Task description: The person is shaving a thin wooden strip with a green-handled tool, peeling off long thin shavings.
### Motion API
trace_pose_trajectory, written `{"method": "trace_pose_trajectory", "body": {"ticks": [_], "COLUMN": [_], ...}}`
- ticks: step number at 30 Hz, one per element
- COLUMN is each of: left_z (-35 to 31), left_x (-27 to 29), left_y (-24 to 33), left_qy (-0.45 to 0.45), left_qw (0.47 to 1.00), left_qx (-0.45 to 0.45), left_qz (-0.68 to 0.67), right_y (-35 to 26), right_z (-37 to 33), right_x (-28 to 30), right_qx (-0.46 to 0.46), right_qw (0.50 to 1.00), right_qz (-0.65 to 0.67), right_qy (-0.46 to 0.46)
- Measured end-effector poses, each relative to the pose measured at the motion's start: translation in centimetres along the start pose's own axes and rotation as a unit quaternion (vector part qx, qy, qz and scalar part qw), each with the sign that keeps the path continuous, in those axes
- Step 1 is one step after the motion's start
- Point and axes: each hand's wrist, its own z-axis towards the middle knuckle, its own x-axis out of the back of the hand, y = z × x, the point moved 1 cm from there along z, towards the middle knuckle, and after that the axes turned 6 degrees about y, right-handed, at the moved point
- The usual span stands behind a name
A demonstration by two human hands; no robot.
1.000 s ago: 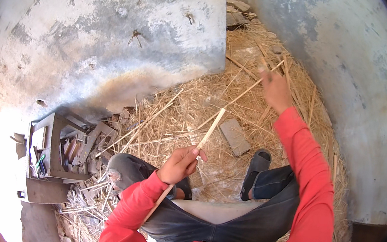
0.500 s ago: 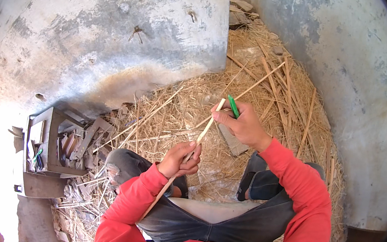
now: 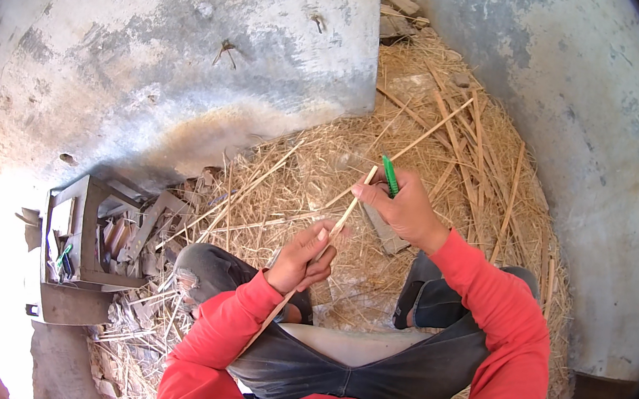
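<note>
Change since earlier: right hand [image 3: 406, 210] back from the far straw, now closed in on the stick [image 3: 331, 233] just above the left hand [image 3: 302, 260]; green-handled tool [image 3: 390, 175] now in its fist.
Left grip: fingers wrapped tight round the stick's middle, thumb on top.
Right grip: clamped on the green tool, fingertips also pinching the stick's upper end.
Stick position: held in the air over the straw floor [image 3: 314, 175], between the knees, lower end running past the left sleeve toward the lap.
Long axis: diagonal, lower-left near the body to upper-right away from it; far tip pointing at the corner of the grey walls [image 3: 194, 48].
Doing it well: likely best with the left fist steady as anchor, short controlled strokes directed away from the body, fingers clear of the working end.
Nearby: metal box of odds and ends [image 3: 82, 250] to the left, untouched.
</note>
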Motion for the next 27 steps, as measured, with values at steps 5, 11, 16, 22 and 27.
{"method": "trace_pose_trajectory", "body": {"ticks": [5,11,16,22,27], "left_z": [0.4,1.1,0.7,0.8,1.2], "left_x": [1.4,1.9,2.5,2.7,2.7], "left_y": [-1.1,-1.3,-1.7,-1.6,-1.8], "left_qy": [0.046,0.040,0.040,0.049,0.066], "left_qw": [0.993,0.994,0.992,0.989,0.983], "left_qx": [-0.086,-0.084,-0.089,-0.103,-0.104], "left_qz": [0.063,0.052,0.083,0.092,0.134], "right_y": [-3.1,-1.9,-1.1,-1.7,-0.2], "right_z": [-1.0,-4.0,-1.4,-3.7,0.3], "right_x": [-0.1,-1.7,-0.2,-1.9,1.1], "right_qx": [0.117,0.093,0.075,0.090,0.133], "right_qw": [0.970,0.937,0.947,0.924,0.930], "right_qz": [-0.211,-0.330,-0.313,-0.360,-0.335], "right_qy": [0.026,-0.063,0.003,-0.090,0.068]}}
